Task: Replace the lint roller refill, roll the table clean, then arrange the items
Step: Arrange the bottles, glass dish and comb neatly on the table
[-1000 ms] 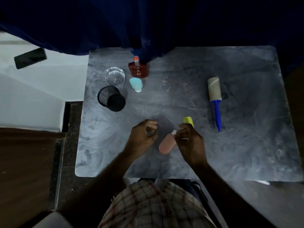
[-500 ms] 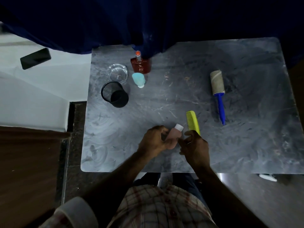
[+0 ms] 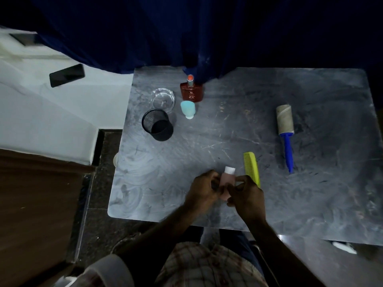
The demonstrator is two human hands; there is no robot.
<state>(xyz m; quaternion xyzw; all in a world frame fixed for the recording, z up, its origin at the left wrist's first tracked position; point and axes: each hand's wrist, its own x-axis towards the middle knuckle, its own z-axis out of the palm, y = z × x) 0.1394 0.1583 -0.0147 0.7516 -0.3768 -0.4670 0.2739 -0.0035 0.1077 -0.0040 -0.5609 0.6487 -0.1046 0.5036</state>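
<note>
A small pink bottle [image 3: 227,179] with a white cap is held near the grey table's [image 3: 310,193] front edge. My left hand [image 3: 204,190] grips it from the left and my right hand [image 3: 246,193] pinches it from the right. A yellow-green comb [image 3: 251,167] lies flat just right of my right hand. The lint roller [image 3: 285,129], with a worn brownish roll and blue handle, lies at the right side of the table, away from both hands.
At the back left stand a black mesh cup [image 3: 158,125], a clear glass ashtray [image 3: 163,100], a light blue small bottle [image 3: 187,109] and a red perfume bottle [image 3: 191,91]. A dark blue curtain hangs behind. A black phone [image 3: 66,75] lies on the white surface to the left.
The pink bottle went from lying on the table to being held upright between both hands. The comb has left my right hand and now lies on the table.
</note>
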